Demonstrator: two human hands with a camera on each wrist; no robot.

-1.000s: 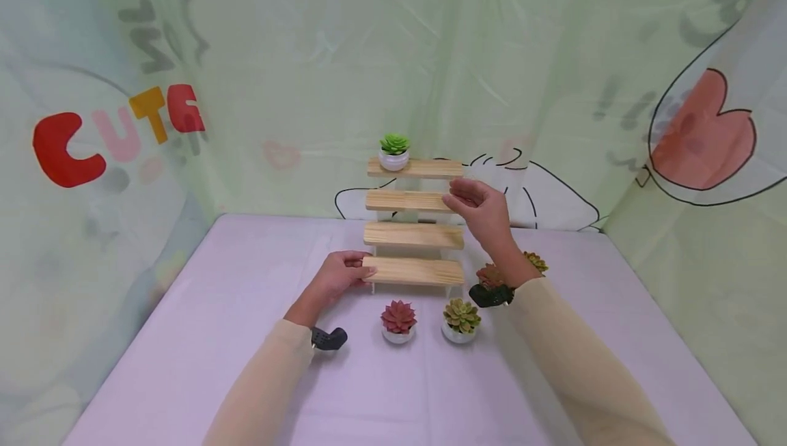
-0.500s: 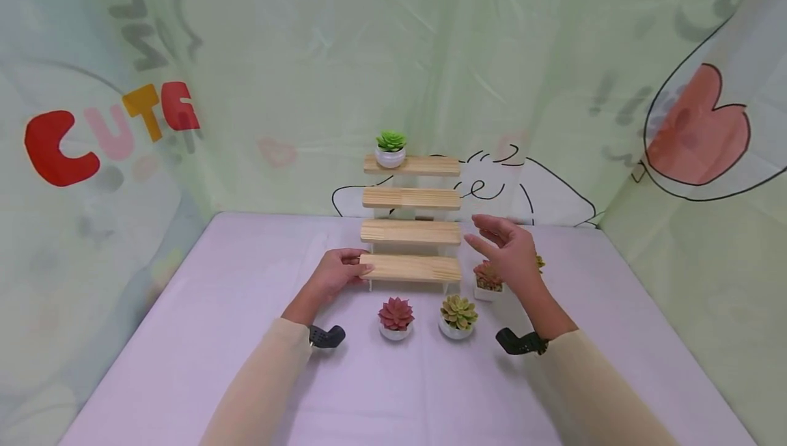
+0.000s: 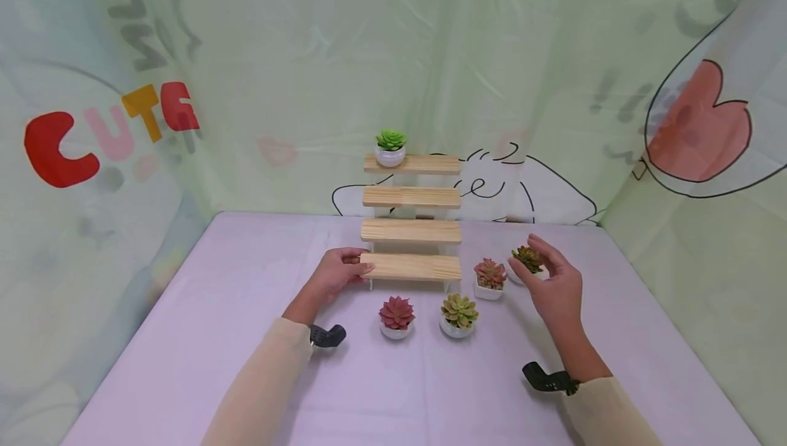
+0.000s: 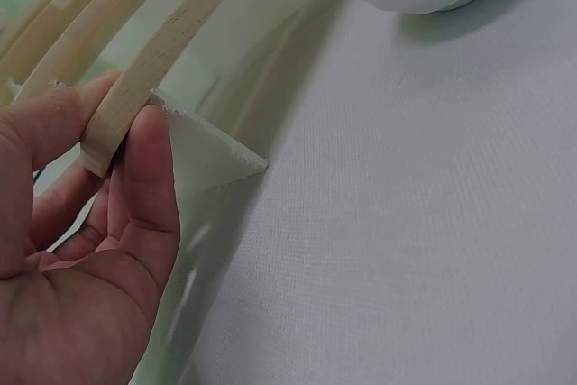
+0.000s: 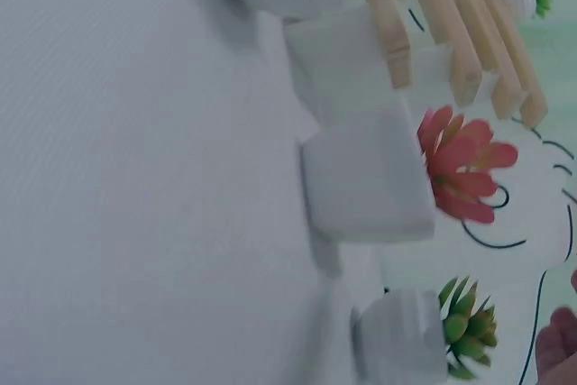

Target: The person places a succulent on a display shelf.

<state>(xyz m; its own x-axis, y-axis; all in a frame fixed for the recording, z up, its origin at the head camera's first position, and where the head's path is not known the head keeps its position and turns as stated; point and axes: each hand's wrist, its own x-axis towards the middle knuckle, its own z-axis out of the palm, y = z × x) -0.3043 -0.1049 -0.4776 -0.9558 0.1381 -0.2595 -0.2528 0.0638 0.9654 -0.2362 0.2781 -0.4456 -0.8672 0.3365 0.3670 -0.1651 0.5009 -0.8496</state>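
My left hand [image 3: 336,272] pinches the left end of the lowest board [image 3: 410,266] of a four-step wooden plant stand. In the left wrist view, thumb and fingers [image 4: 151,164] grip the board's end, above a clear side panel [image 4: 203,146]. My right hand [image 3: 556,289] is beside a dark green potted succulent [image 3: 527,259] at the back right, thumb and fingers spread apart. In the right wrist view its fingertips [image 5: 559,340] show only at the edge, apart from that succulent's leaves. A pink succulent in a square white pot [image 3: 490,279] stands just left of it.
A bright green succulent [image 3: 391,147] sits on the top board's left end. In front of the stand are a red succulent [image 3: 396,316] and a yellow-green one [image 3: 458,315], both in white pots. A printed curtain [image 3: 295,91] hangs behind the white-covered table [image 3: 258,248].
My right hand has moved from the stand's right side rightward and down to the dark green succulent, uncovering the pink one. The left hand keeps its grip on the lowest board.
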